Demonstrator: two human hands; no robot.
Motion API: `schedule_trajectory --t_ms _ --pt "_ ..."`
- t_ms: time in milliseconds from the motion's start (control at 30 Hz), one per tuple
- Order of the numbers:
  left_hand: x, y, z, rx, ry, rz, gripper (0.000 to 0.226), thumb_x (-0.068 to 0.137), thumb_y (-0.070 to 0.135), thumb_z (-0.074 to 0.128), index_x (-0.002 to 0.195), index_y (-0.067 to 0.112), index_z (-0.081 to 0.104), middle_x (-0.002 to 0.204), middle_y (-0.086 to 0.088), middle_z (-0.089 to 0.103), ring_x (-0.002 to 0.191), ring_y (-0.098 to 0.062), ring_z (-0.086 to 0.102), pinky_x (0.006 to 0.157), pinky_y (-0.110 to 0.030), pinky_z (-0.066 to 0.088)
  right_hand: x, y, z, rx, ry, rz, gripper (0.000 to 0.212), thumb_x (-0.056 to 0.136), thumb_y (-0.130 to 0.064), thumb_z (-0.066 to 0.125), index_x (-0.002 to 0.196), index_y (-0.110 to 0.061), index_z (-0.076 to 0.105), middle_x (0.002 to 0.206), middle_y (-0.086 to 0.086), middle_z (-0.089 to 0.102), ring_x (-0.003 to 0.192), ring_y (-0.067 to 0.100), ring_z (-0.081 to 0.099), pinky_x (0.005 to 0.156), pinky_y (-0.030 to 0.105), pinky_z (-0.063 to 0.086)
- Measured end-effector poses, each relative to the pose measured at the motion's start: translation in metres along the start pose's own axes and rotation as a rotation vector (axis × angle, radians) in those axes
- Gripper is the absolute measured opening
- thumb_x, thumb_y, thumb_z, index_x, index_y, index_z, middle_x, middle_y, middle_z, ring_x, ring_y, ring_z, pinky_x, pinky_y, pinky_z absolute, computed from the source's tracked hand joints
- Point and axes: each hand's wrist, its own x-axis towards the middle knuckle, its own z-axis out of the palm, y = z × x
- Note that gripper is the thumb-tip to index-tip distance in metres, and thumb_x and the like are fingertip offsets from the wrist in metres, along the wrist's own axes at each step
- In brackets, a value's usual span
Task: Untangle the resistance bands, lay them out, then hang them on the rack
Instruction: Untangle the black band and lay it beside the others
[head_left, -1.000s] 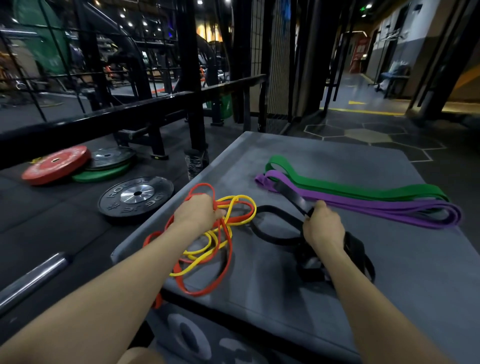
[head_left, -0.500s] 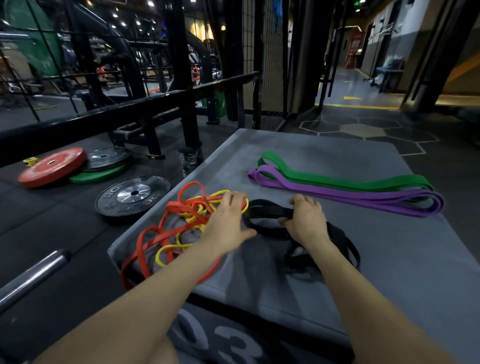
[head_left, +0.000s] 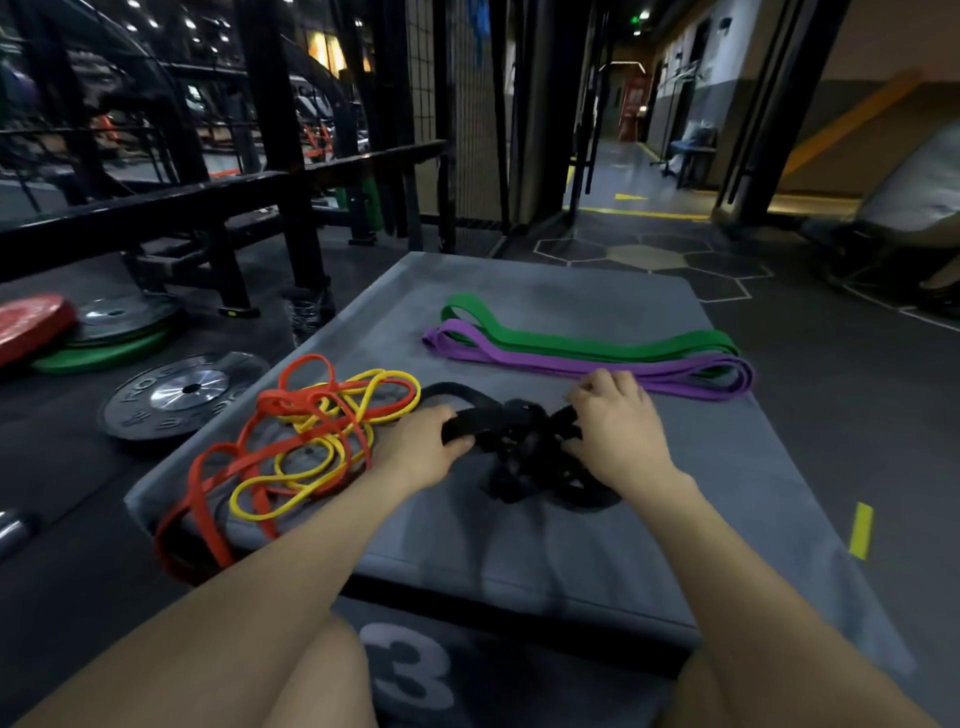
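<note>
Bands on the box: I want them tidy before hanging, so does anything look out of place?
Yes. The red band droops off the box's near left edge, still knotted with the yellow band. The black band is bunched between both hands. Green and purple lie flat.

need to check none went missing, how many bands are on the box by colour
green band: 1
purple band: 1
black band: 1, bunched between the left hand and right hand
orange band: 1, though the tangle may hide more
yellow band: 1, likewise
total: 5
</note>
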Motion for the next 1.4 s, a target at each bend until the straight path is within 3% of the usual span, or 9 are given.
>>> schedule_trajectory --t_ms 267,433,567,667,800,1000,1100,1200,1400 --pt "-0.026 0.023 0.021 0.048 -0.068 0.079 0.053 0.068 0.042 0.076 0.115 0.029 0.056 0.121 0.003 0.053 0.12 -0.018 0.044 0.106 -0.034 0.029 -0.015 0.029 0.018 0.635 -0.273 0.302 0.036 0.093 -0.041 0.051 0.098 -0.004 0.05 0.104 0.017 0.062 0.097 0.034 0.058 0.075 0.035 0.045" --pt "-0.032 0.03 0.033 0.11 -0.103 0.157 0.04 0.08 0.044 0.065 0.114 0.026 0.059 0.119 0.004 0.054 0.118 -0.018 0.045 0.1 -0.031 0.027 -0.015 0.038 0.022 0.922 -0.114 0.31 0.023 0.097 -0.029 0.046 0.095 -0.007 0.052 0.094 0.015 0.066 0.089 0.033 0.062 0.078 0.04 0.048" --pt "-0.033 0.029 0.034 0.113 -0.084 0.244 0.028 0.081 0.049 0.062 0.097 0.025 0.064 0.092 0.009 0.053 0.105 -0.015 0.052 0.084 -0.027 0.029 -0.012 0.046 0.018 1.243 0.124 0.409 0.012 0.1 -0.024 0.04 0.104 -0.017 0.049 0.087 0.008 0.061 0.069 0.016 0.06 0.06 0.026 0.045" --pt "-0.031 0.028 0.035 0.071 -0.067 0.267 0.042 0.082 0.059 0.047 0.085 0.021 0.066 0.081 0.011 0.049 0.093 -0.016 0.057 0.078 -0.027 0.034 -0.013 0.049 0.017 1.334 0.219 0.466 0.015 0.1 -0.03 0.037 0.107 -0.021 0.046 0.087 0.005 0.06 0.071 0.014 0.059 0.064 0.03 0.046" --pt "-0.027 0.026 0.034 -0.057 -0.055 0.145 0.04 0.095 0.048 0.035 0.084 0.017 0.059 0.088 0.003 0.053 0.089 -0.021 0.059 0.079 -0.036 0.046 -0.016 0.047 0.016 1.393 0.215 0.475 0.019 0.101 -0.034 0.032 0.108 -0.022 0.045 0.086 0.003 0.059 0.072 0.017 0.058 0.071 0.038 0.048" --pt "-0.034 0.04 0.041 0.136 -0.268 0.317 0.043 0.081 0.057 0.056 0.113 0.028 0.055 0.11 0.007 0.061 0.106 -0.012 0.055 0.091 -0.031 0.04 -0.017 0.049 0.015 1.447 0.155 0.491 0.024 0.101 -0.035 0.03 0.109 -0.019 0.046 0.087 0.007 0.06 0.072 0.017 0.057 0.077 0.041 0.049" --pt "-0.028 0.04 0.039 0.139 -0.03 0.355 0.024 0.086 0.039 0.059 0.1 0.019 0.058 0.1 -0.001 0.064 0.1 -0.023 0.058 0.075 -0.03 0.036 -0.018 0.056 0.023 1.171 0.161 0.37 0.023 0.1 -0.033 0.036 0.112 -0.018 0.049 0.097 0.003 0.058 0.09 0.021 0.058 0.084 0.038 0.045" --pt "-0.022 0.038 0.028 -0.075 0.156 0.315 0.049 0.078 0.053 0.049 0.102 0.012 0.061 0.099 -0.008 0.064 0.097 -0.028 0.057 0.078 -0.036 0.043 -0.016 0.061 0.03 0.829 0.012 0.274 0.032 0.096 -0.04 0.043 0.121 -0.024 0.053 0.115 0.009 0.057 0.113 0.029 0.048 0.103 0.044 0.035" --pt "-0.007 0.065 -0.018 -0.29 0.192 0.436 0.046 0.083 0.04 0.049 0.11 0.004 0.058 0.102 -0.006 0.057 0.096 -0.018 0.053 0.078 -0.017 0.033 -0.008 0.032 -0.009 0.942 -0.068 -0.005 0.026 0.095 -0.014 0.051 0.121 -0.012 0.053 0.116 0.01 0.058 0.107 0.021 0.054 0.09 0.027 0.04"
